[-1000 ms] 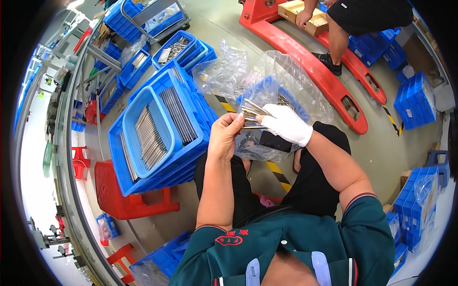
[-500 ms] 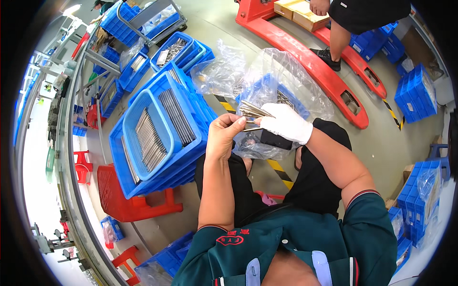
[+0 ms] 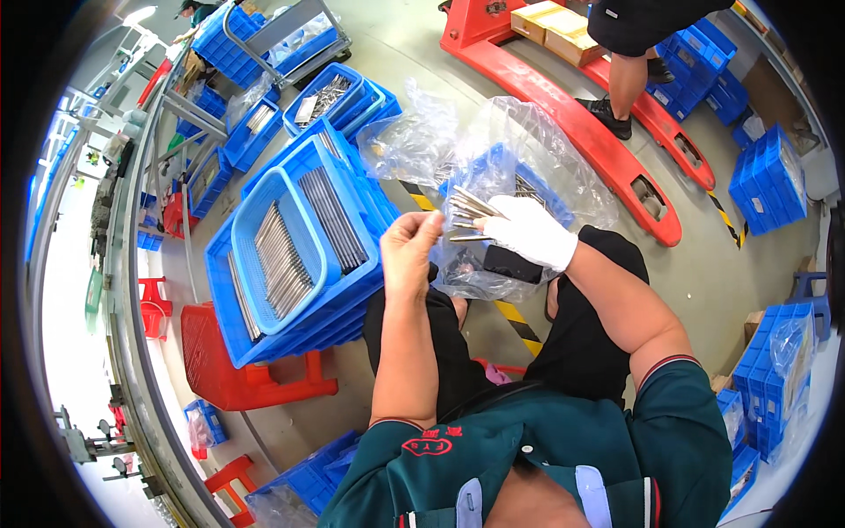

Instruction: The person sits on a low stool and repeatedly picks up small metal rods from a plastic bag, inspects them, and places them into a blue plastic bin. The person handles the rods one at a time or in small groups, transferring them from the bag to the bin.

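A bundle of thin metal rods (image 3: 471,209) fans out from my right hand (image 3: 531,232), which wears a white glove and is closed around them. My left hand (image 3: 407,257) is bare and hangs just left of the rods, apart from them, with thumb and fingertips pinched together; whatever the pinch may hold does not show. Beneath the hands lies a blue bin (image 3: 550,201) of metal parts, partly covered by clear plastic sheeting (image 3: 576,172). To the left, a light blue basket (image 3: 243,255) holds a row of similar rods, set in a larger blue crate (image 3: 231,339) with more rods.
A red pallet jack (image 3: 563,123) carrying cardboard boxes (image 3: 554,31) stands ahead, with another person's leg (image 3: 626,84) beside it. The crate stack rests by a red stool (image 3: 207,361). Blue crates (image 3: 766,180) line the right side. A metal-framed bench (image 3: 132,334) runs along the left.
My left hand has drawn slightly away from the rods, leaving a gap. My right hand keeps hold of the bundle. The other person's legs have shifted near the pallet jack.
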